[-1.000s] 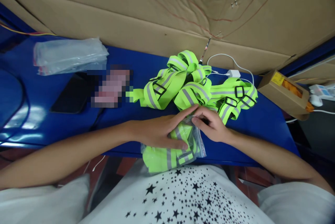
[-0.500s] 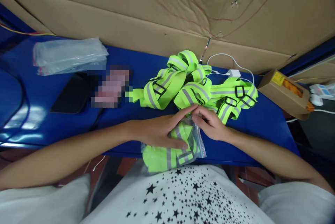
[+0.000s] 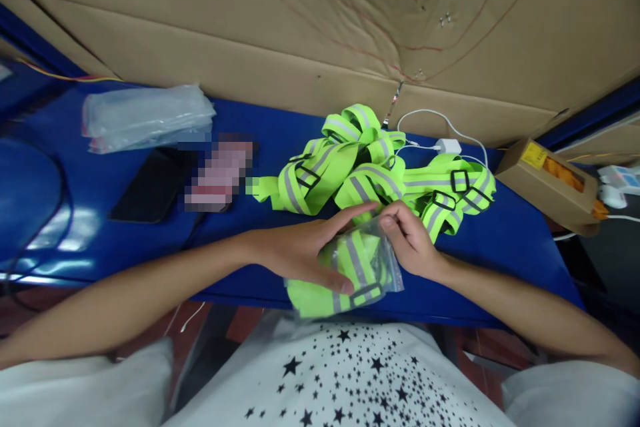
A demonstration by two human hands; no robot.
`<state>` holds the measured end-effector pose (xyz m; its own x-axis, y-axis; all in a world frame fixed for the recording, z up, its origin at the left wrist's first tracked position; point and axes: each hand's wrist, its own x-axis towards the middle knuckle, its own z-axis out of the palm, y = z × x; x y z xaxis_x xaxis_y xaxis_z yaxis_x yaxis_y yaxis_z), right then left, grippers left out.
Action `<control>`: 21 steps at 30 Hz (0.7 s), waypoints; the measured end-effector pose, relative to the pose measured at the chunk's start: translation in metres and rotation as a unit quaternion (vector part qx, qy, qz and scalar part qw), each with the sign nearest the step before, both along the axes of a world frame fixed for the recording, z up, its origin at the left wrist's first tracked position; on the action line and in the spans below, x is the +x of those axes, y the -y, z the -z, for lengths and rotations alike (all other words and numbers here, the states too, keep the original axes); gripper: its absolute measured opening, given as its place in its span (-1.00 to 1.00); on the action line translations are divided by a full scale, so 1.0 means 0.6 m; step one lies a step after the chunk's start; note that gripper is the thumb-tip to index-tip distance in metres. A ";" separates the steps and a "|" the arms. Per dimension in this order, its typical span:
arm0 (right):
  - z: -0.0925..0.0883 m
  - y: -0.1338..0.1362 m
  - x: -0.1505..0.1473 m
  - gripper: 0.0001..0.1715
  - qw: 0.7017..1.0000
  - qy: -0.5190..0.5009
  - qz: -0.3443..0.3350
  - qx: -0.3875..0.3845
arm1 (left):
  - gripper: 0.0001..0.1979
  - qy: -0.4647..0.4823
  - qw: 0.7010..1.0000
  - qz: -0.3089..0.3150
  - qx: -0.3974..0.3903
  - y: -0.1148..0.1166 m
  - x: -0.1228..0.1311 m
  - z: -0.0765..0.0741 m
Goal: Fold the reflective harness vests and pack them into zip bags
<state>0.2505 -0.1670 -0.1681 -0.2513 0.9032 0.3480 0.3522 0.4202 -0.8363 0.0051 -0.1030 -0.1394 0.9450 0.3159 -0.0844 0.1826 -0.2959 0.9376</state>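
A clear plastic zip bag (image 3: 394, 274) lies at the table's front edge, with a folded neon-yellow reflective strap (image 3: 356, 260) and its black buckle inside. Across the bag rests my left hand (image 3: 300, 248), open, thumb stretched over the top and fingers extended along the far side. My right hand (image 3: 413, 244) is closed, pinching the bag's upper right edge near the opening between thumb and curled fingers. Just beyond both hands lies a loose pile of reflective straps (image 3: 367, 180) with grey stripes and black buckles.
On the blue table (image 3: 260, 127), a stack of clear plastic bags (image 3: 150, 117) lies at the back left. Nearer are a dark flat object (image 3: 150, 187) and a blurred-out pinkish item (image 3: 223, 170). A white charger (image 3: 449, 146) and an open cardboard box (image 3: 547, 177) are at right.
My right hand has moved slightly right, apart from my left fingertips, with the bag's edge in its pinch. The bag has shifted a little right. The view has tilted slightly.
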 end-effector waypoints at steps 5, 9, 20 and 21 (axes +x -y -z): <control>0.009 0.005 0.002 -0.73 0.995 -0.071 0.056 -0.036 | 0.08 -0.047 0.997 -0.005 0.059 -0.004 -0.013 -0.033; 0.017 0.001 -0.002 -0.64 0.981 -0.167 0.011 -0.103 | -0.09 -0.061 0.982 -0.030 0.177 -0.010 -0.045 -0.096; 0.012 -0.007 -0.006 -0.65 0.995 -0.053 -0.040 -0.068 | -0.31 -0.041 0.829 -0.444 0.338 -0.229 -0.311 -0.185; 0.011 -0.008 -0.007 -0.65 0.995 -0.048 -0.043 -0.071 | -0.31 -0.017 0.834 -0.449 0.320 -0.253 -0.330 -0.179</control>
<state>0.2464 -0.1623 -0.1750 -0.3014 0.9216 0.2445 0.2359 0.3206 -0.9174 -0.1927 0.0491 -0.0322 0.3044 0.8859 0.3501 0.6236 -0.4631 0.6298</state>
